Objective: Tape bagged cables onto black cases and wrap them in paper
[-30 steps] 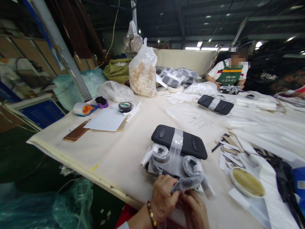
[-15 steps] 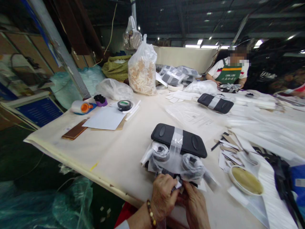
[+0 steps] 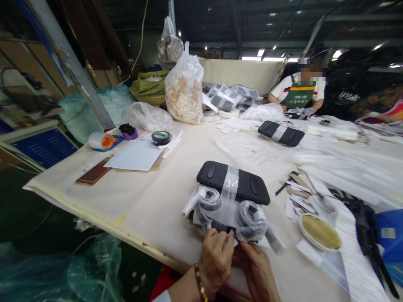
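On the table in front of me lies a black bag (image 3: pixel 248 182) with two oval patches and a clear wrapping band (image 3: pixel 231 184) round its middle. Two coiled straps (image 3: pixel 209 198) wrapped in plastic rest on its near side. My left hand (image 3: pixel 217 256), with a beaded bracelet, is closed in a pinch at the bag's near edge. Close beside it, my right hand (image 3: pixel 256 268) has its thumb and fingers pressed together at the same edge. A sliver of white shows between the hands; my fingers hide what they pinch.
To the right are cut strips (image 3: pixel 300 197), a round dish (image 3: pixel 319 232) and black straps (image 3: pixel 368 226). Another wrapped black bag (image 3: pixel 281 133) lies farther back. Leftward sit paper (image 3: pixel 135 155), black tape (image 3: pixel 161 137) and a phone-like brown object (image 3: pixel 93 171). A co-worker (image 3: pixel 299 94) sits across the table.
My fingers have moved in closer against the bag's near edge, and the small white piece by my left fingers is now mostly covered. The whole view has shifted slightly.
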Demonstrator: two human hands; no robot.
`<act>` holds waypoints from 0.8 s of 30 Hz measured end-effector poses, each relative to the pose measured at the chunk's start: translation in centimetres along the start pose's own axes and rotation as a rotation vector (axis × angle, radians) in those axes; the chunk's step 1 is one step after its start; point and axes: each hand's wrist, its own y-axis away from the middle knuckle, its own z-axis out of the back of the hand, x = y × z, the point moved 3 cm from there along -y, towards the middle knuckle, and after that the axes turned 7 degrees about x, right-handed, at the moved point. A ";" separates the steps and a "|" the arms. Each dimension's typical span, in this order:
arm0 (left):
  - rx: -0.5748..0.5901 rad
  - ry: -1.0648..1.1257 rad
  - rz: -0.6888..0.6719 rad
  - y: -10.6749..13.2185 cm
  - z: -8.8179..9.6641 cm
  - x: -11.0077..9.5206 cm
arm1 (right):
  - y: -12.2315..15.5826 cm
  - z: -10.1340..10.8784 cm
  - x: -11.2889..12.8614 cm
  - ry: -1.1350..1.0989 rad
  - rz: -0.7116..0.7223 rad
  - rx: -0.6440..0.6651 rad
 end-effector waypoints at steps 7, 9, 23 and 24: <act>0.045 -0.037 -0.055 0.0 0.2 -0.3 | 0.3 0.0 0.2 0.020 0.008 0.070; 0.066 -0.037 -0.064 0.0 0.3 -0.4 | 0.3 0.2 0.1 0.057 0.004 0.074; 0.013 0.092 0.035 0.1 0.4 0.2 | 0.3 0.1 -0.6 0.041 0.012 -0.004; 0.016 0.098 0.037 0.2 0.5 0.2 | 0.3 0.1 -0.8 0.032 0.017 -0.015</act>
